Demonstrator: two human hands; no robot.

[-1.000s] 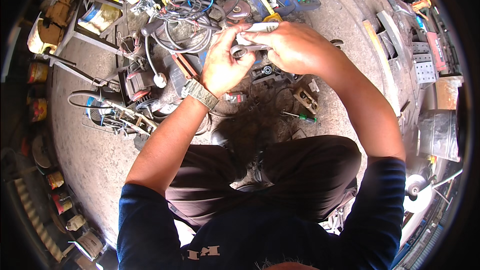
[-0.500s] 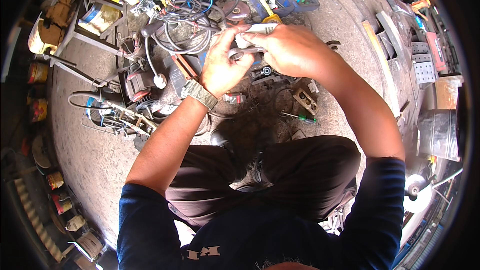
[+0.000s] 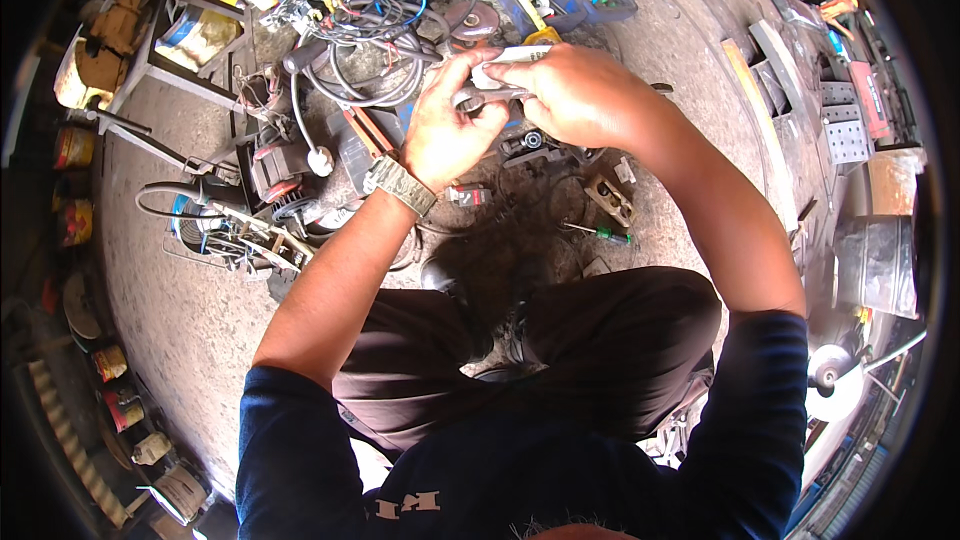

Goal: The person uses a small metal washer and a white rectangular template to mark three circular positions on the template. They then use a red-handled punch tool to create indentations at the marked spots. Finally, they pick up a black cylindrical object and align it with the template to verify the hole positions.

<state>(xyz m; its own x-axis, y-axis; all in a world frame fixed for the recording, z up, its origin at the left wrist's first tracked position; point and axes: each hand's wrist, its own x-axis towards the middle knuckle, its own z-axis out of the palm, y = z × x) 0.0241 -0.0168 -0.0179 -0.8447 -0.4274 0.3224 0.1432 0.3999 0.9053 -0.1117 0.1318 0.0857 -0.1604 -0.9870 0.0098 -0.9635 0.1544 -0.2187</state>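
Note:
Both my hands are close together over the floor ahead of my knees. In my right hand (image 3: 580, 95) is a grey metal wrench (image 3: 497, 94), its ring end pointing left toward my other palm. A white object (image 3: 520, 54) with dark print sits just above the wrench, between my hands. My left hand (image 3: 447, 125), with a watch on its wrist, curls its fingers at the white object's left end, the thumb beside the wrench ring. The right fingertips press on the white object too. Most of it is hidden by my fingers, so its kind does not show.
A green-handled screwdriver (image 3: 608, 235) and a pierced metal block (image 3: 608, 202) lie right of my shadow. Coiled cables (image 3: 375, 80) and a power tool (image 3: 278, 170) are to the left. A blue tool tray (image 3: 600, 5) lies beyond my hands. Metal and wooden lengths (image 3: 760, 120) line the right.
My right hand has shifted slightly left and up, tilting the wrench and white object a little. My left hand stays almost in place.

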